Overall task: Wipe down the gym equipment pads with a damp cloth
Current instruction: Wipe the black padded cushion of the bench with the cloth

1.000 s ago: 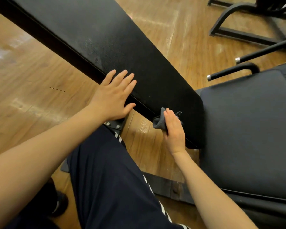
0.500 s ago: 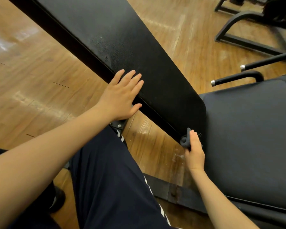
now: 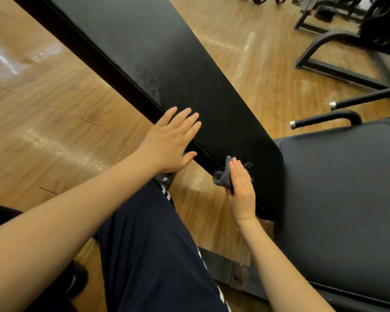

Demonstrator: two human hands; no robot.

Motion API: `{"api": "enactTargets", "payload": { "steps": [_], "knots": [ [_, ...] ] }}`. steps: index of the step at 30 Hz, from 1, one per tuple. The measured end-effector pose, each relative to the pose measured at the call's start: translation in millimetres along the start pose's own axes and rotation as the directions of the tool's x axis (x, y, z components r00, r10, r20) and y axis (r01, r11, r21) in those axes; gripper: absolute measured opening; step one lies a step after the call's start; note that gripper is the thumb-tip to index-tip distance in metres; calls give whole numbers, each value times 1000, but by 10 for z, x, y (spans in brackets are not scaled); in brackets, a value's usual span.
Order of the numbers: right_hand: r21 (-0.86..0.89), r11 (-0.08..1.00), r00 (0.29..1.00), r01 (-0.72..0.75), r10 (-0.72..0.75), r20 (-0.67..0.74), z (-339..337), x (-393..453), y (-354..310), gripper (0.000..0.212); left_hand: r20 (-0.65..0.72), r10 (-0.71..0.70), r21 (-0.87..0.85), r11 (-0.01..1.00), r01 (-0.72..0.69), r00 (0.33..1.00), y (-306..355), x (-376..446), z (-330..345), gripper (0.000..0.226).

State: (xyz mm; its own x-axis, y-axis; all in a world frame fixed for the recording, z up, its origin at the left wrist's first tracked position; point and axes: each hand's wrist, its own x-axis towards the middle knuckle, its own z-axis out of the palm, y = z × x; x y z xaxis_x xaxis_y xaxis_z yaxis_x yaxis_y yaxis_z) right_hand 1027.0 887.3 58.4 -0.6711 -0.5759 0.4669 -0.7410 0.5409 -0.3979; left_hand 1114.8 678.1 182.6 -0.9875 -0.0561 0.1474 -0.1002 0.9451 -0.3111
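A long black back pad (image 3: 167, 55) runs diagonally from the top left down to the seat. Its side edge faces me. My left hand (image 3: 169, 145) lies flat on the pad's near edge, fingers spread, holding nothing. My right hand (image 3: 241, 188) presses a bunched dark grey cloth (image 3: 223, 176) against the pad's lower side edge, close to its bottom end. A black seat pad (image 3: 342, 199) lies to the right, touching the back pad's end.
My leg in dark trousers (image 3: 149, 255) fills the lower middle, over a wooden floor (image 3: 43, 120). Two black handles with metal caps (image 3: 320, 120) stick out above the seat. Another machine's black frame (image 3: 338, 68) stands at the upper right. The bench's base bar (image 3: 230, 273) lies under my right arm.
My right hand with the cloth slid down to the pad's bottom corner, then came back up along the side edge. My left hand stayed put on the pad.
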Motion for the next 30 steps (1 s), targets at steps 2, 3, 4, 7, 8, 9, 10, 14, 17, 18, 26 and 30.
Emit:
{"api": "enactTargets", "payload": {
  "steps": [2, 3, 4, 7, 8, 9, 10, 14, 17, 18, 26, 30],
  "knots": [
    [28, 1000, 1000, -11, 11, -2, 2, 7, -18, 72, 27, 7, -8, 1000, -7, 1000, -2, -6, -37, 71],
    [54, 998, 1000, -30, 31, -2, -1, 18, -48, 73, 9, -10, -32, 999, 11, 1000, -17, -33, -43, 71],
    [79, 995, 998, -57, 57, 0, -4, 29, -81, 73, -44, -58, -78, 996, 54, 997, -49, -69, -40, 72],
    [118, 991, 998, -65, 67, -11, -13, 168, -262, 69, -213, -233, -110, 971, 214, 949, -254, -192, 2, 75],
    [127, 992, 999, -26, 30, -28, -8, 272, -375, 68, -223, -248, -88, 968, 234, 943, -322, -216, 34, 78],
    [134, 990, 998, 38, -32, -45, 3, 406, -519, 68, -223, -236, -62, 972, 228, 946, -374, -228, 72, 81],
    [139, 983, 992, 119, -112, -59, 19, 558, -685, 67, -218, -215, -46, 977, 210, 952, -400, -235, 107, 83],
    [124, 952, 958, 279, -267, -103, 114, 993, -1079, 63, -242, -181, -35, 983, 178, 953, -411, -251, 161, 85],
    [93, 958, 961, 271, -264, -81, 111, 926, -988, 69, -285, -114, 23, 992, 126, 952, -516, -297, 199, 80],
    [84, 960, 962, 268, -262, -84, 113, 897, -953, 70, -300, -91, 38, 993, 108, 949, -550, -322, 198, 76],
    [83, 958, 958, 275, -265, -111, 136, 861, -924, 70, -307, -320, -88, 947, 308, 896, -821, -721, 424, 76],
    [118, 969, 975, 218, -210, -77, 99, 859, -1014, 72, -367, -359, -149, 933, 327, 858, -860, -582, 261, 75]
  ]
}}
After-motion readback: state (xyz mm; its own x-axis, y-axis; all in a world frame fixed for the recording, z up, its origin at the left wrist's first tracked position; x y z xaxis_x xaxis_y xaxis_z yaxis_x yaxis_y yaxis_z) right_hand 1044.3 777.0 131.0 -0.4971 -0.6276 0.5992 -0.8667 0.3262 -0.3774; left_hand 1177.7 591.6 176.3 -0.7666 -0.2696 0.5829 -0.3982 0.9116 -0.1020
